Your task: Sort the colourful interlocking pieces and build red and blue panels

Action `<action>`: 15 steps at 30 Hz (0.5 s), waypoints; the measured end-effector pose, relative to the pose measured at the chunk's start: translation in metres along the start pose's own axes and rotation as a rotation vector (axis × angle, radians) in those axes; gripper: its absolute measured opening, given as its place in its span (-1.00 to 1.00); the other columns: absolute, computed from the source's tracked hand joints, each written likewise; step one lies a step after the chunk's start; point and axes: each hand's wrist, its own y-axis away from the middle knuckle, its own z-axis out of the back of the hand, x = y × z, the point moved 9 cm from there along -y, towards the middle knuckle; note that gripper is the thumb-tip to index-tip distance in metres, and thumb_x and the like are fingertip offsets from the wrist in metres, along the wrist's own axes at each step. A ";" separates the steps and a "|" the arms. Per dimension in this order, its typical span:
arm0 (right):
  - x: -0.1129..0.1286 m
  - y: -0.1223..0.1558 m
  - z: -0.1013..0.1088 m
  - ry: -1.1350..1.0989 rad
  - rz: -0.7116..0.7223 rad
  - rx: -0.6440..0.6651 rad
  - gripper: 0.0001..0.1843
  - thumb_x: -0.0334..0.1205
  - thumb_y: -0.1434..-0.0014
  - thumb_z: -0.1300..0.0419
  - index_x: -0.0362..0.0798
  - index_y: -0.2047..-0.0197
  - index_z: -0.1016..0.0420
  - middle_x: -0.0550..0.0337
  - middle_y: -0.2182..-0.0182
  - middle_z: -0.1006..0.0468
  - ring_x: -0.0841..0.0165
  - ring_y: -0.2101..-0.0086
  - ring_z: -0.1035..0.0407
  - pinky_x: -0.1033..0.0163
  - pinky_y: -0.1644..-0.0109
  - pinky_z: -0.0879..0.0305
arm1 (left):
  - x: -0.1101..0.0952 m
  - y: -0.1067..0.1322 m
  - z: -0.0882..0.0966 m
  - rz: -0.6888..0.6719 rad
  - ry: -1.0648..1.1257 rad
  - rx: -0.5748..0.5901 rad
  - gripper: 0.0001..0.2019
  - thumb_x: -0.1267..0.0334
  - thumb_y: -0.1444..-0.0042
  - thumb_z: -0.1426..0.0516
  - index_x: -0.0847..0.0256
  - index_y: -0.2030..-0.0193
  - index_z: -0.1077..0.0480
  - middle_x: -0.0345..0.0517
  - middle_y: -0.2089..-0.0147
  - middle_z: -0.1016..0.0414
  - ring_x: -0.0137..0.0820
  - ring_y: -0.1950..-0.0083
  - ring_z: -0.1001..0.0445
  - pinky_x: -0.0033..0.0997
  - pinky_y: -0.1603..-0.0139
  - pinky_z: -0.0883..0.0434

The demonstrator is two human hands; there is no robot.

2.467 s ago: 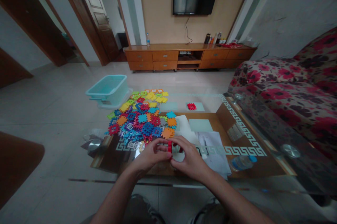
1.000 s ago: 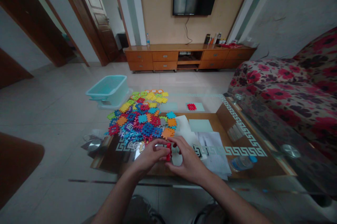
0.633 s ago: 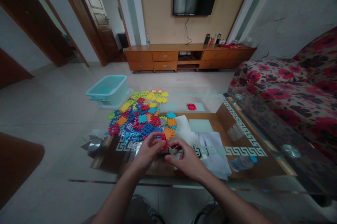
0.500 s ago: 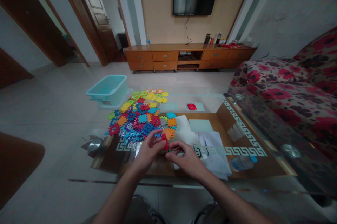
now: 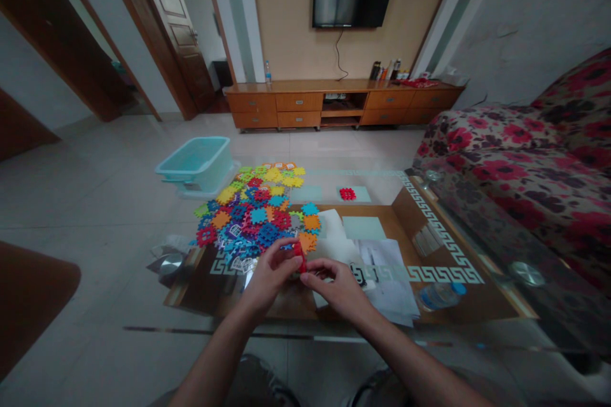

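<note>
My left hand (image 5: 268,278) is closed around a red interlocking toy block (image 5: 300,254), which it holds on edge above the near side of the glass table. My right hand (image 5: 338,286) has its thumb and fingertips pinched at the lower right edge of the same red piece. A heap of colourful notched toy pieces (image 5: 258,216) spreads over the table just beyond and left of my hands. Farther off to the right, a single red notched piece (image 5: 347,194) lies apart from the heap.
Under or on the glass are white papers (image 5: 391,292). A plastic bottle (image 5: 442,297) with a blue cap lies right of them. A turquoise bin (image 5: 195,178) stands at the heap's far left. A flowered sofa (image 5: 515,152) borders the right side.
My right hand has moved slightly left, its fingertips closing in on the red piece. My left hand stays almost still.
</note>
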 end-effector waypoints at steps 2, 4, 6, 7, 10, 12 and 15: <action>-0.001 0.000 -0.001 -0.004 -0.010 0.007 -0.60 0.02 0.00 -0.37 -0.13 0.21 -0.62 0.05 0.30 -0.64 0.26 0.31 -0.47 0.17 0.19 -0.38 | 0.000 0.000 0.000 -0.006 0.004 0.000 -0.53 0.10 0.02 -0.35 0.13 -0.04 -0.45 -0.13 0.24 -0.54 -0.37 0.22 -0.46 -0.43 0.19 -0.34; -0.002 0.000 -0.002 -0.011 -0.015 0.010 -0.61 0.02 0.01 -0.37 -0.12 0.22 -0.63 0.06 0.31 -0.64 0.27 0.32 -0.46 0.18 0.21 -0.38 | 0.000 0.000 0.000 -0.011 0.000 -0.007 -0.53 0.10 0.03 -0.35 0.14 -0.04 -0.45 -0.13 0.24 -0.53 -0.37 0.23 -0.46 -0.43 0.20 -0.34; -0.001 0.000 -0.002 -0.015 -0.010 0.007 -0.61 0.02 0.01 -0.37 -0.11 0.22 -0.63 0.07 0.31 -0.64 0.27 0.32 -0.46 0.19 0.21 -0.38 | 0.000 0.000 0.001 -0.014 -0.009 -0.013 -0.53 0.09 0.04 -0.35 0.14 -0.03 -0.46 -0.12 0.25 -0.53 -0.37 0.23 -0.46 -0.43 0.21 -0.34; -0.001 0.000 -0.002 -0.014 -0.006 0.003 -0.61 0.02 0.01 -0.37 -0.11 0.22 -0.63 0.07 0.31 -0.64 0.28 0.32 -0.46 0.19 0.21 -0.38 | 0.000 0.000 0.001 -0.014 -0.008 -0.013 -0.53 0.09 0.03 -0.35 0.14 -0.03 -0.46 -0.12 0.24 -0.53 -0.36 0.23 -0.46 -0.43 0.20 -0.34; -0.001 0.000 -0.001 -0.009 -0.003 -0.009 -0.60 0.02 0.01 -0.38 -0.12 0.21 -0.63 0.07 0.31 -0.64 0.28 0.33 -0.46 0.19 0.22 -0.37 | 0.000 0.000 0.000 -0.012 0.002 -0.005 -0.54 0.09 0.03 -0.35 0.13 -0.03 -0.45 -0.12 0.23 -0.54 -0.36 0.22 -0.47 -0.42 0.18 -0.36; -0.002 0.001 -0.001 -0.015 -0.011 -0.011 -0.60 0.01 0.02 -0.38 -0.13 0.21 -0.62 0.07 0.32 -0.64 0.29 0.34 -0.45 0.20 0.23 -0.37 | 0.001 -0.001 0.000 -0.015 -0.008 0.004 -0.55 0.09 0.01 -0.34 0.12 -0.03 -0.44 -0.12 0.22 -0.54 -0.37 0.22 -0.47 -0.42 0.18 -0.36; -0.002 0.000 -0.002 -0.024 -0.016 -0.004 -0.62 -0.01 0.00 -0.37 -0.13 0.22 -0.62 0.07 0.32 -0.64 0.30 0.35 -0.45 0.21 0.23 -0.36 | 0.001 -0.001 0.001 -0.026 -0.032 0.013 -0.56 0.10 -0.02 -0.32 0.12 -0.05 -0.43 -0.12 0.21 -0.54 -0.37 0.20 -0.48 -0.42 0.16 -0.36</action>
